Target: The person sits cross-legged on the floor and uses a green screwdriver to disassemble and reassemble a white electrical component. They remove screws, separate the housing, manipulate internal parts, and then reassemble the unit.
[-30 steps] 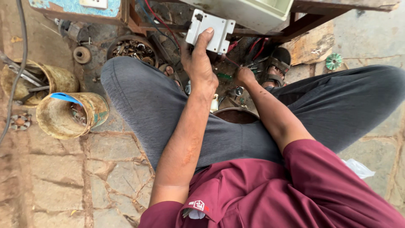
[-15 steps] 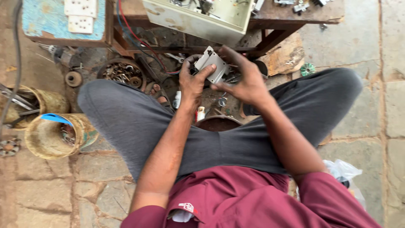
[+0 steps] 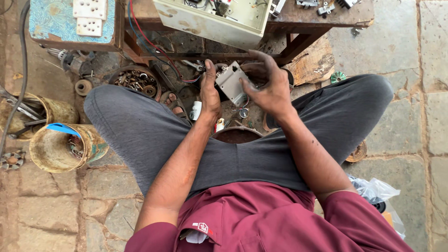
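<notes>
Grey switch box [image 3: 232,82] sits above the lap, gripped between both hands. Going from the left: rusty tins [image 3: 65,148] of scrap stand on the stone floor [image 3: 51,205], then the left hand [image 3: 210,93] clasps the box's left edge (thumb up), and the right hand [image 3: 270,88] curls its fingers around the right side. A cream metal enclosure [image 3: 219,21] lies on the bench beyond.
</notes>
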